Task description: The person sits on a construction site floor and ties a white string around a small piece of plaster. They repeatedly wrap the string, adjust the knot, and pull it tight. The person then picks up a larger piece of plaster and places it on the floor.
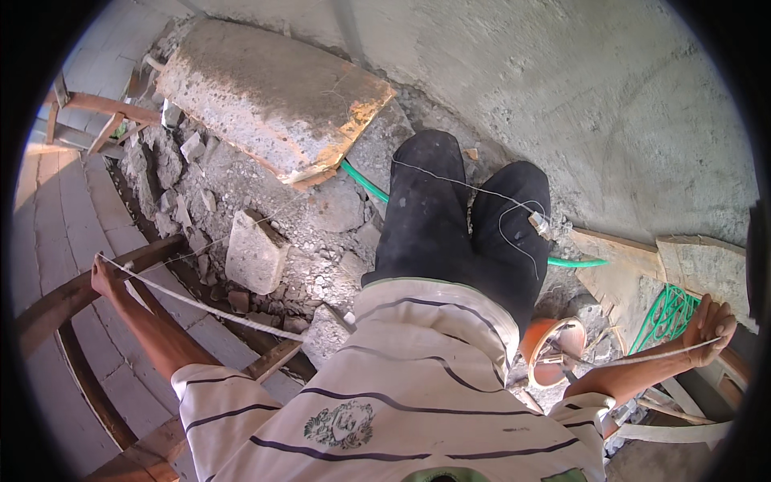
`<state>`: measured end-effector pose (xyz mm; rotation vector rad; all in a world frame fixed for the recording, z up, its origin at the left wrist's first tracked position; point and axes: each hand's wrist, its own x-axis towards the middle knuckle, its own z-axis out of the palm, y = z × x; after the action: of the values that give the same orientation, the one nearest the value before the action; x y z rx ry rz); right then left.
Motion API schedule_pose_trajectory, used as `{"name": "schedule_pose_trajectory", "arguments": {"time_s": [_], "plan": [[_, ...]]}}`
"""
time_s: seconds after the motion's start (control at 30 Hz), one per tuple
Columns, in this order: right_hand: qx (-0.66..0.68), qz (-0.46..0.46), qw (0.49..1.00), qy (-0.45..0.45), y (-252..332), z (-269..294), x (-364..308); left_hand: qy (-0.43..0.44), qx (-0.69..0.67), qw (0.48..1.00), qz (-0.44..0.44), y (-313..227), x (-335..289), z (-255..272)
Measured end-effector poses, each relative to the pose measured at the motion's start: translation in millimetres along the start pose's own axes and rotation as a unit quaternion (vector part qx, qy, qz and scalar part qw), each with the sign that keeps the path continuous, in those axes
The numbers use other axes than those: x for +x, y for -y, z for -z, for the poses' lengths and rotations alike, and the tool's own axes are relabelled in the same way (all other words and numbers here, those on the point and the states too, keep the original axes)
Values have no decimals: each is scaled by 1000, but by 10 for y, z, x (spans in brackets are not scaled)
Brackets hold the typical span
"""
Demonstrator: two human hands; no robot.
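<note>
1. Two arms (157, 329) reach wide apart; the left hand (103, 277) pinches a white cord (193, 301) slanting toward the shirt (450, 361).
2. The right hand (710, 325), fingers curled, grips another visible stretch of white cord beside a green coil (668, 315).
3. Thin string (442, 177) crosses the dark trousers (422, 233); broken concrete (255, 255) lies to their left.

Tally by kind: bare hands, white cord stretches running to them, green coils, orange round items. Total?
Bare hands: 2 (left hand, right hand)
White cord stretches: 2 (left stretch, right stretch)
Green coil: 1
Orange round item: 1
Total: 6
</note>
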<state>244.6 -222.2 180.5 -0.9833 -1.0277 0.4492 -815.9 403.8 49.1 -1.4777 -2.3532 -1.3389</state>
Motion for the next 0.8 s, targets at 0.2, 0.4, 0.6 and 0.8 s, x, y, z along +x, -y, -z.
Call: {"name": "schedule_pose_trajectory", "arguments": {"time_s": [0.2,0.4,0.6,0.8], "plan": [[-1,-48,996,72,234,-66,158,-103,69,988,-90,-709,-112,516],[-15,-43,999,4,-275,-97,306,-282,385,866,-151,-1721,-76,1467],[18,-37,993,114,-416,-500,475,-287,478,823,-107,-1794,102,1688],[-268,0,961,64,-410,-1168,552,-183,431,875,-123,-2248,-305,1675]]}}
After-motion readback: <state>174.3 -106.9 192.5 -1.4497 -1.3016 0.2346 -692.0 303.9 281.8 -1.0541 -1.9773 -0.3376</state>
